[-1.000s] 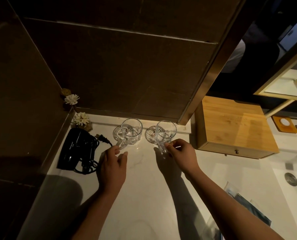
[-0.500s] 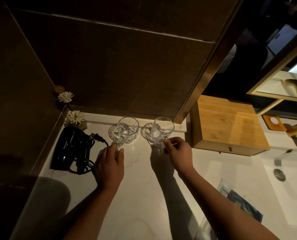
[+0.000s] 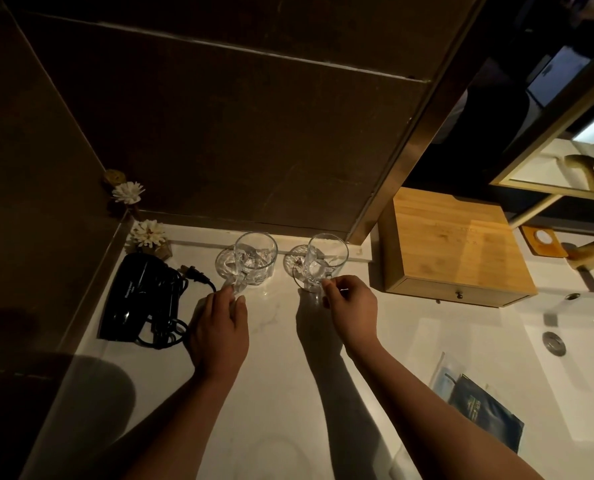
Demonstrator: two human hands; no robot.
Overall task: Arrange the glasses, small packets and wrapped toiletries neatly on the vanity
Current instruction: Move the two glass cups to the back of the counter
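Two clear glass mugs stand upright side by side at the back of the white vanity top [image 3: 278,382], close to the dark wall. My left hand [image 3: 219,330] pinches the handle of the left mug [image 3: 255,259]. My right hand [image 3: 352,308] pinches the handle of the right mug [image 3: 325,263]. Each mug rests on a small round glass coaster. A dark blue packet [image 3: 485,412] lies flat at the front right, partly on a clear wrapper.
A black hair dryer [image 3: 138,297] with coiled cord lies left of the mugs. White decorative flowers [image 3: 146,233] sit in the back left corner. A bamboo drawer box [image 3: 451,247] stands right of the mugs. The sink basin [image 3: 586,368] and drain are at the far right.
Both hands stay on the mug handles. The mugs have been nudged slightly toward the wall and the camera has tilted a little; otherwise the layout is the same.
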